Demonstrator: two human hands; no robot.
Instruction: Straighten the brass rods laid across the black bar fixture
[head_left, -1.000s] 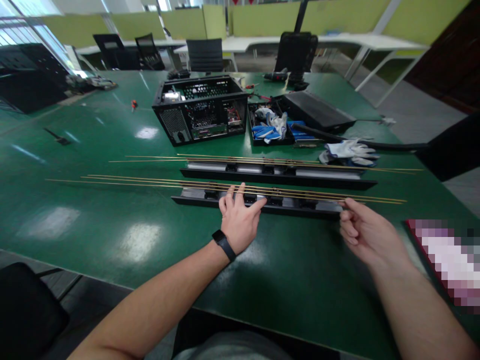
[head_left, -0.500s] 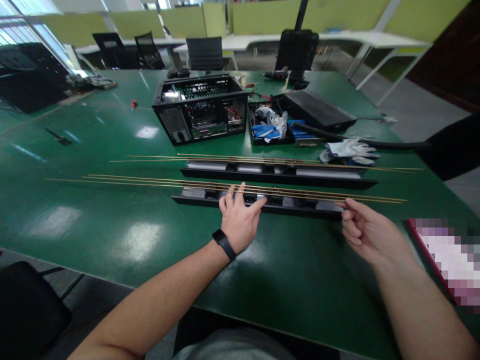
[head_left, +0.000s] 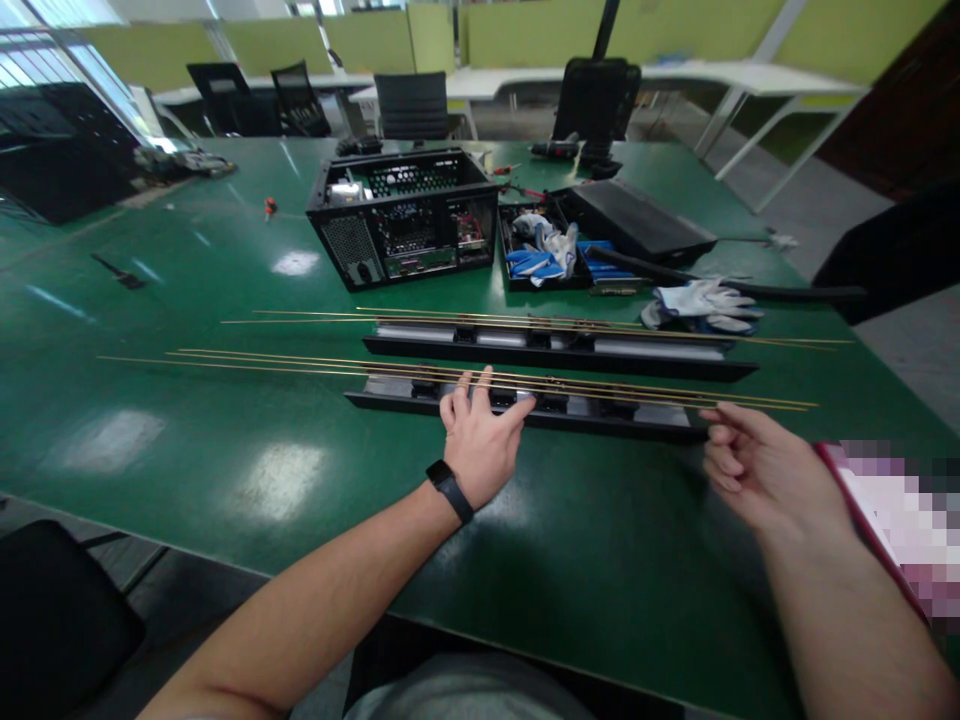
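Two long black rails lie across the green table (head_left: 225, 470), the near rail (head_left: 600, 413) and the far rail (head_left: 555, 352). Thin brass rods (head_left: 300, 364) run lengthwise over each. My left hand (head_left: 480, 440), with a black wristband, rests fingers spread on the middle of the near rail and its rods. My right hand (head_left: 757, 465) hovers just off the near rail's right end, fingers loosely curled, thumb and forefinger close to the rod tips. Whether they pinch a rod is unclear.
An open black computer case (head_left: 405, 215) stands behind the rails. Beside it are a black tray with blue and white gloves (head_left: 541, 250), a flat black box (head_left: 637, 222) and loose work gloves (head_left: 701, 303). A red-edged blurred item (head_left: 892, 520) lies at right. Office chairs line the far side.
My right hand has drifted a little to the right, from over the near rail's end to just beyond it. The left hand has stayed put.
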